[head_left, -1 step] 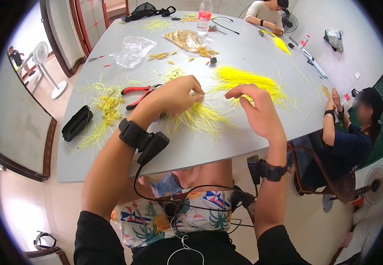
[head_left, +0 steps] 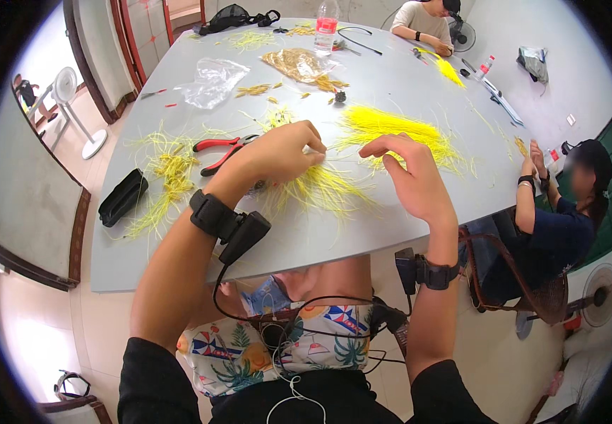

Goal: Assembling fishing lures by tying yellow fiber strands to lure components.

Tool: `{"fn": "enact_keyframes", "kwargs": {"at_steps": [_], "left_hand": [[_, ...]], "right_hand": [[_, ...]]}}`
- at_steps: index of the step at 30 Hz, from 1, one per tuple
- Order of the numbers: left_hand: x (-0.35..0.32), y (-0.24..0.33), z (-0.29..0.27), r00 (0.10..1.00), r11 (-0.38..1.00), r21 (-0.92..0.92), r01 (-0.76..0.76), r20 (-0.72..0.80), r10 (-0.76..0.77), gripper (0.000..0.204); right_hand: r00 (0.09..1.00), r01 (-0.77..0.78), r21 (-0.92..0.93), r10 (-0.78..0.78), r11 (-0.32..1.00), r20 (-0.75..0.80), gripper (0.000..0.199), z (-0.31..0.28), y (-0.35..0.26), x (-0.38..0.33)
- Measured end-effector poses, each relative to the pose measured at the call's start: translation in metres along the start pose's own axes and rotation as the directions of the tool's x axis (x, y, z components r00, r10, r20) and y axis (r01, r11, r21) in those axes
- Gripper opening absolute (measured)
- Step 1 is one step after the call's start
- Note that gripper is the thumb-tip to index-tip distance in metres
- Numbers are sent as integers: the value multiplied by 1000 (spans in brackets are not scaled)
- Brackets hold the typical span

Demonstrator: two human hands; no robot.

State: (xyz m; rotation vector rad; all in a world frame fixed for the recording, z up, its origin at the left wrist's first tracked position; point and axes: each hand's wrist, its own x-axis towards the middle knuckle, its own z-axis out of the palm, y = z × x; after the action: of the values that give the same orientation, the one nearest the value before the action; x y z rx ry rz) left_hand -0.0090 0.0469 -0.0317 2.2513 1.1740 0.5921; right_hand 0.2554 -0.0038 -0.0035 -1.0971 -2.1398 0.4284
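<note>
My left hand (head_left: pixel 293 148) hovers over a loose pile of yellow-green strands (head_left: pixel 320 189) near the table's front edge. Its fingers are curled together, and whatever they pinch is hidden. To its right is my right hand (head_left: pixel 415 173), thumb and index finger arched apart, nothing visible between them. Just beyond the right hand lies a thick bundle of bright yellow strands (head_left: pixel 387 124). Red-handled pliers (head_left: pixel 224 150) lie beside my left wrist, partly behind it. Another tangle of yellow strands (head_left: pixel 173 173) spreads farther left.
A black open case (head_left: pixel 123 198) sits at the left edge of the grey table (head_left: pixel 306 244). Farther back are a clear plastic bag (head_left: pixel 214 81), a bag of small golden-brown pieces (head_left: pixel 293 63) and a bottle (head_left: pixel 326 28). Two people sit at the right side. Cables hang between my wrists.
</note>
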Motion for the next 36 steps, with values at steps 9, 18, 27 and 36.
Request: {"fn": "enact_keyframes", "kwargs": {"at_steps": [9,18,27,36], "left_hand": [[-3,5,3,997,990,123,-71,15,69,31],[-3,27,-11,969,982,26,-185,-164,187,36],[-1,31,-16,950,963,-123,-238,-235,205,29],[-6,43,-22,921,950,-293,-110,-388,-13,23]], "right_hand": [[1000,9,6,-9,1000,-18,31,0,1,0],[973,180,-204,-205,962,-109,33,16,10,2],[989,104,-11,-105,994,-103,30,24,9,6],[993,81,160,-66,984,-101,32,17,-6,6]]}}
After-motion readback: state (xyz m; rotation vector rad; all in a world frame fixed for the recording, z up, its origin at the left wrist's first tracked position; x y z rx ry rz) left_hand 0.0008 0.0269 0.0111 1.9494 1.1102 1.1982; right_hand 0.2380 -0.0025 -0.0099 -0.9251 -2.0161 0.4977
